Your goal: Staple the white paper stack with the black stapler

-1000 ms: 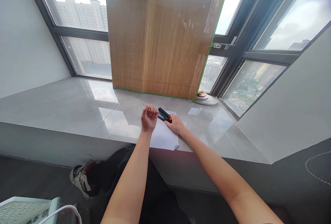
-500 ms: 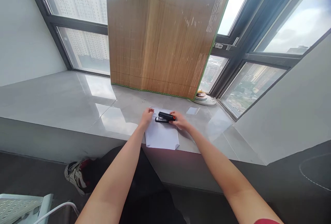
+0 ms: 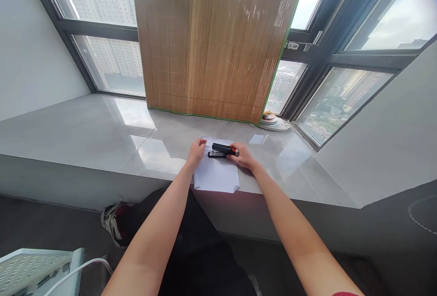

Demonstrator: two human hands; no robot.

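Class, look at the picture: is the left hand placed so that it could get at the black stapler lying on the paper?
Probably yes. The left hand rests on the paper just beside the stapler, with nothing between them; only the right hand occupies its far end.

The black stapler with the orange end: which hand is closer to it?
Right. The right hand grips the black stapler with the orange end at that end; the left hand rests just left of it on the white paper sheet.

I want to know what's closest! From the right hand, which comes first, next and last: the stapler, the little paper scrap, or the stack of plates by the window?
1. Stapler: the right hand is touching it, on the white paper.
2. Little paper scrap: just beyond the hand on the sill.
3. Stack of plates: farthest, at the window corner.
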